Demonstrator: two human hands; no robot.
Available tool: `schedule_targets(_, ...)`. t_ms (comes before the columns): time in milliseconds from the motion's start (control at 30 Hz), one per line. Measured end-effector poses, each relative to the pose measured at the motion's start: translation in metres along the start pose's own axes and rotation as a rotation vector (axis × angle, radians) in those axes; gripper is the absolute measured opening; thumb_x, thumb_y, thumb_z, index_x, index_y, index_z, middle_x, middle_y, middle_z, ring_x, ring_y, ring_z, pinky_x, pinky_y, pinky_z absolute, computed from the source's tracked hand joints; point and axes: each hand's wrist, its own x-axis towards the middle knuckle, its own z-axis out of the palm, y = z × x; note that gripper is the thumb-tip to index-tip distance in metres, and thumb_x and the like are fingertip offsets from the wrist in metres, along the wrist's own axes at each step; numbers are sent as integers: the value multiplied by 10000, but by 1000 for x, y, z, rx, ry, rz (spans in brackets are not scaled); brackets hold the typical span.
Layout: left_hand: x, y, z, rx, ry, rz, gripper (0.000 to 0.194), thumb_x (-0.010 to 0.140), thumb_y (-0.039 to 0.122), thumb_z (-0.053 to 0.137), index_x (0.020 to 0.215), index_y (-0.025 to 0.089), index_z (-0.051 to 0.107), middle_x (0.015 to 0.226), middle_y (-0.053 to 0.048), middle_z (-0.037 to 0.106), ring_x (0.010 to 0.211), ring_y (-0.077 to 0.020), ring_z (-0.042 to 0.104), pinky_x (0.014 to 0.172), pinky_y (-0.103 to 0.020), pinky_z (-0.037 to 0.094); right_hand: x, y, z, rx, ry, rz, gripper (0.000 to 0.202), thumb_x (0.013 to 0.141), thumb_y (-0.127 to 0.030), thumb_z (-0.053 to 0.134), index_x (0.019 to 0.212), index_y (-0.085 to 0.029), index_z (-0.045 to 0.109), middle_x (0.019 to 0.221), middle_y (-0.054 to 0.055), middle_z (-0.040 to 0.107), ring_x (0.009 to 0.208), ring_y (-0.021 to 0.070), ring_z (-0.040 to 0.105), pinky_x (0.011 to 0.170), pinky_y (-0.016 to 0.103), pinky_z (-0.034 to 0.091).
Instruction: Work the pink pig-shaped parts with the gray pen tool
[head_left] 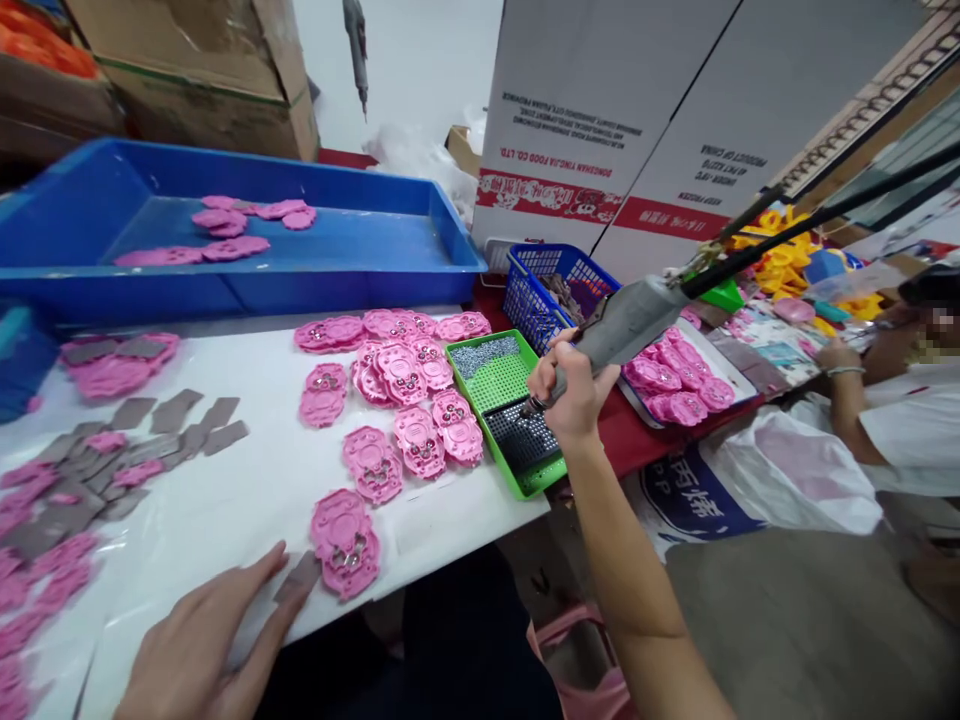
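Note:
My right hand point(574, 390) is wrapped round a grey electric screwdriver point(626, 330). Its bit points down at the black perforated tray point(517, 435) inside a green basket point(534, 485); small silvery screws point(487, 355) fill the basket's far end. At the lower left, my left hand point(206, 640) has a small grey rectangular plate point(298, 578) between thumb and forefinger. Right beside that plate lies a pink moulded plastic part point(346, 545) with shiny metal bits in it. Several similar pink parts point(405, 372) are spread or stacked beyond it on the white tabletop point(225, 500).
Grey plates point(82, 480) and pink pieces lie in a pile at left. A long blue tray point(337, 285) stands behind. Beyond the green basket are a blue basket point(525, 290) and a tray of pink parts point(675, 380). Another person's arm point(847, 400) is at far right.

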Motion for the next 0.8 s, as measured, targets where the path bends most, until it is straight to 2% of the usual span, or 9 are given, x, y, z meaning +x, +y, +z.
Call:
schedule_targets(133,-3,1,-6,36,-19,47,467,969,541,615,1397,357,633,1148,-59,797,1013,-329,746,911,-498,615,3,4,-2,20,6,13,272,806,-472,694,835,-258,530,457,-124,393,332,71,342,375,268,310)
schedule_targets(267,-4,25,-21,3,-85,72,476,1024,418,578,1496,362,553,1268,-71,765,1154,-335,718,991,-533,576,7,2,0,47,-16,87,334,762,-502,738,806,-265,505,449,-128,389,336,75,350,380,258,289)
schedule_targets(367,-3,44,-24,-31,-60,18,522,1020,347,635,1527,351,511,1346,-83,718,1261,-327,668,1074,-548,540,13,1,3,58,-15,100,336,724,-475,746,781,-274,483,436,-126,389,337,87,352,376,261,273)
schedule_targets(467,-3,51,-21,-36,-48,6,500,1005,259,672,1483,336,550,1309,-79,712,1280,-295,647,1109,-522,535,17,3,6,86,31,88,272,684,-386,724,767,-281,486,418,-119,396,334,100,341,367,269,255)
schedule_targets(567,-1,50,-23,3,-76,12,420,1011,228,659,1423,296,609,1243,-94,710,1214,-277,663,1068,-496,556,19,6,8,64,33,73,242,702,-410,710,772,-278,520,427,-113,397,334,99,332,365,273,245)
schedule_targets(667,7,51,-33,56,-132,71,353,1028,204,623,1372,277,658,1201,-97,731,1161,-280,685,996,-481,575,19,3,10,43,48,41,231,722,-422,701,783,-274,535,431,-118,395,327,94,322,365,268,251)
schedule_targets(800,20,48,-43,95,-147,270,355,1006,42,563,1306,188,684,1430,-146,675,1368,-329,611,1059,-504,549,15,-15,12,123,119,-6,123,680,-315,631,755,-254,556,398,-113,397,305,83,283,340,255,231)
